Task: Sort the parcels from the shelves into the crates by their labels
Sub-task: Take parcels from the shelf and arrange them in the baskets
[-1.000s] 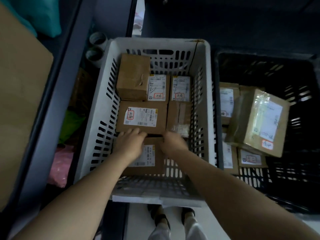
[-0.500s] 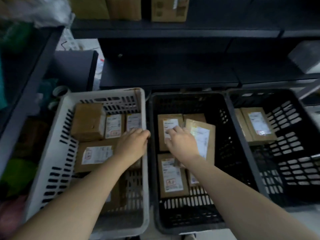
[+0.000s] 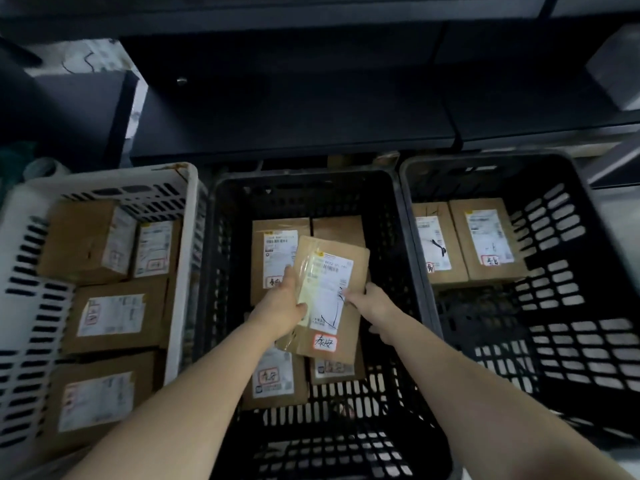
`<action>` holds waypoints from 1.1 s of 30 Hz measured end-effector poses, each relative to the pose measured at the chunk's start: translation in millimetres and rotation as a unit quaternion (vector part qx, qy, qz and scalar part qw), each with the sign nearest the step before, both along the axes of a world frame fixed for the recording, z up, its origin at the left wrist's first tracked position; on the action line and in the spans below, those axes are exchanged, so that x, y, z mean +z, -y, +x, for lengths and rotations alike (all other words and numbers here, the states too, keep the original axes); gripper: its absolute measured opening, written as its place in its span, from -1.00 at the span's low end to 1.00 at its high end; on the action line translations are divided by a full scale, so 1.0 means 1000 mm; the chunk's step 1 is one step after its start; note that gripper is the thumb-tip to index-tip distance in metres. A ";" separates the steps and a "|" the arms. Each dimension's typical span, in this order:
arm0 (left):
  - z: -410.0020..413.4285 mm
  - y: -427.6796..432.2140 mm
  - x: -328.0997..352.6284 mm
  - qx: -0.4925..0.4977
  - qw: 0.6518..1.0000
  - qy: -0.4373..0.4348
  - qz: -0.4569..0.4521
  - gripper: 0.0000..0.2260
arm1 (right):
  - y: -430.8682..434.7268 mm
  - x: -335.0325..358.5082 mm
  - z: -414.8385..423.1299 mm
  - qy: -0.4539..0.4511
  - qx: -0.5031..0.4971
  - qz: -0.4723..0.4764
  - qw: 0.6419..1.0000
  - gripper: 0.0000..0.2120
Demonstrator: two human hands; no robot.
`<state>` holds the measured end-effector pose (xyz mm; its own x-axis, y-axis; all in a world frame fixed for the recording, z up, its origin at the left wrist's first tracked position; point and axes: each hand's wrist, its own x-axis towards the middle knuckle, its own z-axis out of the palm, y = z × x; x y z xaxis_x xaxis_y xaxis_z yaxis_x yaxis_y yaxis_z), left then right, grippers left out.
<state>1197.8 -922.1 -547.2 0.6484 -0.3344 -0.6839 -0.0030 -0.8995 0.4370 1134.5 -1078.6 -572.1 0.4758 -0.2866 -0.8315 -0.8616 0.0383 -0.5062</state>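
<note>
A flat cardboard parcel (image 3: pixel 349 271) with a white label and a red-framed sticker lies tilted on top of other parcels in the middle black crate (image 3: pixel 221 258). My left hand (image 3: pixel 284 303) grips its left edge, thumb on the label. My right hand (image 3: pixel 370 301) holds its right edge with curled fingers. Under it lie several labelled parcels, one at the back left (image 3: pixel 273 251). The white crate (image 3: pixel 180 271) on the left holds several cardboard parcels. The right black crate (image 3: pixel 554 244) holds two parcels (image 3: pixel 485 240) side by side.
Dark shelving (image 3: pixel 294 109) runs across the back, right above the crates. A grey box (image 3: pixel 616 67) sits on the shelf at the far right. The three crates stand side by side, touching. Pale floor (image 3: pixel 623 209) shows at the right edge.
Both hands left the white crate and moved right to the middle black crate. They now hold the tilted parcel by both edges. The camera swung right and closer.
</note>
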 end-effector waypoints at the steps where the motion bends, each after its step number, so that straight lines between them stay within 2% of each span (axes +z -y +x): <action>1: 0.000 0.001 -0.002 0.027 0.999 -0.016 -0.006 -0.27 | 0.000 -0.002 0.002 0.005 -0.017 0.022 1.000 -0.46; 3: 0.002 0.003 -0.005 0.087 0.994 -0.050 -0.031 -0.30 | 0.000 -0.003 0.007 0.002 -0.049 0.058 0.997 -0.44; 6: 0.005 0.005 -0.013 0.183 0.975 -0.090 -0.089 -0.47 | 0.001 -0.005 0.012 -0.012 -0.071 0.100 0.992 -0.37; 8: 0.006 0.004 -0.018 0.271 0.945 -0.116 -0.141 -0.58 | 0.001 -0.008 0.012 0.003 -0.055 0.111 0.992 -0.33; 11: 0.007 -0.003 -0.027 0.391 0.891 -0.127 -0.193 -0.64 | -0.002 -0.008 0.012 0.063 -0.031 0.132 0.989 -0.28; 13: 0.007 -0.011 -0.029 0.420 0.879 -0.105 -0.198 -0.67 | -0.002 -0.006 0.015 0.098 -0.001 0.144 0.985 -0.28; 17: 0.011 -0.023 -0.025 0.398 0.887 -0.103 -0.210 -0.50 | 0.001 0.006 0.024 0.127 0.009 0.120 0.985 -0.21; 22: 0.018 -0.021 -0.002 0.314 0.909 -0.096 -0.256 -0.61 | 0.008 0.020 0.028 0.178 -0.087 0.078 0.977 -0.18; 26: 0.019 -0.026 0.013 0.297 0.897 -0.215 -0.246 -0.60 | 0.003 0.023 0.018 0.195 -0.147 0.113 0.963 -0.29; 29: 0.021 -0.036 0.022 0.283 0.883 -0.295 -0.230 -0.62 | -0.006 0.021 0.014 0.182 -0.145 0.117 0.966 -0.25; 33: 0.021 -0.046 0.022 0.309 0.873 -0.287 -0.244 -0.60 | -0.015 0.025 0.009 0.132 -0.144 0.108 0.975 -0.19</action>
<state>1219.0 -875.8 -525.7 0.4058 -0.3846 -0.8291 0.7625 -0.3578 0.5391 1143.3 -1063.9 -547.3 0.6072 -0.2706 -0.7471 -0.6405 0.3897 -0.6617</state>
